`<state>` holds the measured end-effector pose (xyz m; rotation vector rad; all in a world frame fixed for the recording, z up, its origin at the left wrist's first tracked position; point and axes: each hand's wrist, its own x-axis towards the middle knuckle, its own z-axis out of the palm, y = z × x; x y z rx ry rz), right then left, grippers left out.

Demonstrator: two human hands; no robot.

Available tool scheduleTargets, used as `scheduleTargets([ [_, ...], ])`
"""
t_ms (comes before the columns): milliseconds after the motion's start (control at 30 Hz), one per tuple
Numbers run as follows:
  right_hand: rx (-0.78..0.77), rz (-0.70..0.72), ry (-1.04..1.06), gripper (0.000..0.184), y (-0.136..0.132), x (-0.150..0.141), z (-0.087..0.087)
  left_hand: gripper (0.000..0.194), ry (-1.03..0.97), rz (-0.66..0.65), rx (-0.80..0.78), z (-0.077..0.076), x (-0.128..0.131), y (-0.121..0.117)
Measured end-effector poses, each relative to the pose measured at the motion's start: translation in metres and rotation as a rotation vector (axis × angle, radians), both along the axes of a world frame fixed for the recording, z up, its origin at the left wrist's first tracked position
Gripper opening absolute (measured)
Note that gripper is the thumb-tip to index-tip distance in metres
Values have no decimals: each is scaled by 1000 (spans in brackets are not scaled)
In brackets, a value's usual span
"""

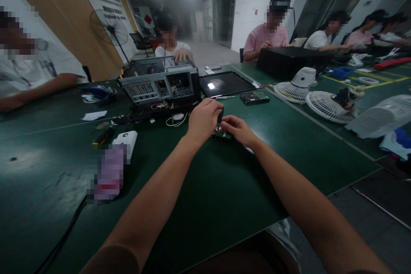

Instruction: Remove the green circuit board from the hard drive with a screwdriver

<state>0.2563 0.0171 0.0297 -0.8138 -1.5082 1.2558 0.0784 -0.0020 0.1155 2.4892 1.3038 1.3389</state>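
Observation:
My left hand (205, 120) is closed around the dark handle of a screwdriver (220, 115), which stands nearly upright. Its tip points down at a small hard drive with a green circuit board (224, 135), lying on the table just below my fingers. From the other side, my right hand (238, 130) pinches with thumb and fingers at the lower shaft, close above the board. My fingers cover part of the drive, and the tip's contact is too small to make out. Another hard drive (254, 96) lies farther back.
An opened computer case (160, 87) stands ahead, with a black side panel (226, 83) beside it. A white cable (177, 119), pliers (103, 137) and a white power bank (130, 139) lie left. Fan parts (330, 105) sit right. Several people work around the green table (205, 205).

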Motion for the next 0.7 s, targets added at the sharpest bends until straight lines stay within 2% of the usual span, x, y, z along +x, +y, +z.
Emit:
scheduleTargets([
  [200,29,74,-1,37,-2,-2,2,12,17,-70,-10,-1,4,-1],
  [400,22,109,-43,33,-1,0,3,7,-12,-10,-16,-3,4,-1],
  [700,-22,29,-22,36,0,1,-1,13,-12,76,-8,-2,0,2],
])
